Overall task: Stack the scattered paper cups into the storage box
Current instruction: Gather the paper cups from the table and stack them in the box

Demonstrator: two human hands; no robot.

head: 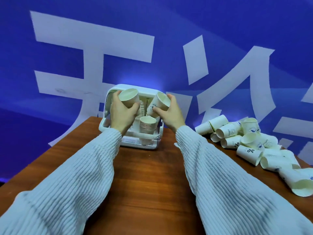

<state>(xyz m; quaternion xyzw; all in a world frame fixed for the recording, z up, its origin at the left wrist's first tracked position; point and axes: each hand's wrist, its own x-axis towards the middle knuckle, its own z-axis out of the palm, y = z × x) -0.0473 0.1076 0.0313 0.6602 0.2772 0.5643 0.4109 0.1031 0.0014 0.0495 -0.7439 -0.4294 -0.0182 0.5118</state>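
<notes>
A white plastic storage box (pixel 144 144) stands at the far edge of the wooden table (pixel 149 184). Inside it stands a stack of nested paper cups (pixel 147 125), with more stacked cups behind. My left hand (pixel 121 114) grips a paper cup (pixel 129 97) above the box's left side, its mouth tilted toward me. Above the box's right side my right hand (pixel 171 114) grips another paper cup (pixel 159 103), also tilted. A heap of scattered paper cups (pixel 250 143) lies on the table at the right.
A blue wall (pixel 50 39) with large white characters rises right behind the table. The table's left edge runs diagonally from the box toward the lower left. Bare wood lies between my arms in front of the box.
</notes>
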